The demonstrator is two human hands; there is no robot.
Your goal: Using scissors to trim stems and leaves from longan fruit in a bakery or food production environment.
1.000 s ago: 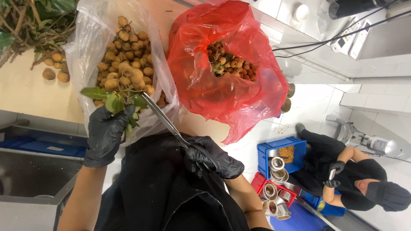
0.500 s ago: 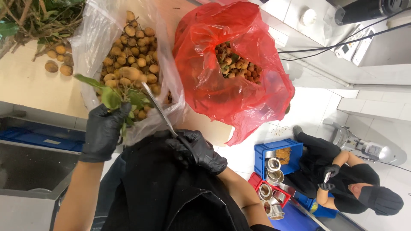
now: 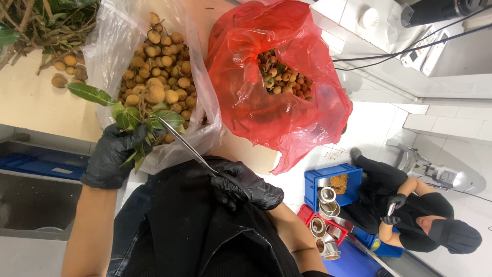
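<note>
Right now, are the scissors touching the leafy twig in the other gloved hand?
Touching: the head view shows the scissors tips meeting the leafy twig held by the left hand.

Left hand [image 3: 115,154] and right hand [image 3: 246,184]: black gloves. Leaves [image 3: 133,118] at the left fingers: green. Fruit [image 3: 159,72] beyond them: tan, in a clear bag [image 3: 102,46]. Neighbouring bag [image 3: 287,113]: red.

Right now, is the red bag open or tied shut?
Open. The red bag has its mouth spread wide, with small brown fruit visible inside it.
</note>
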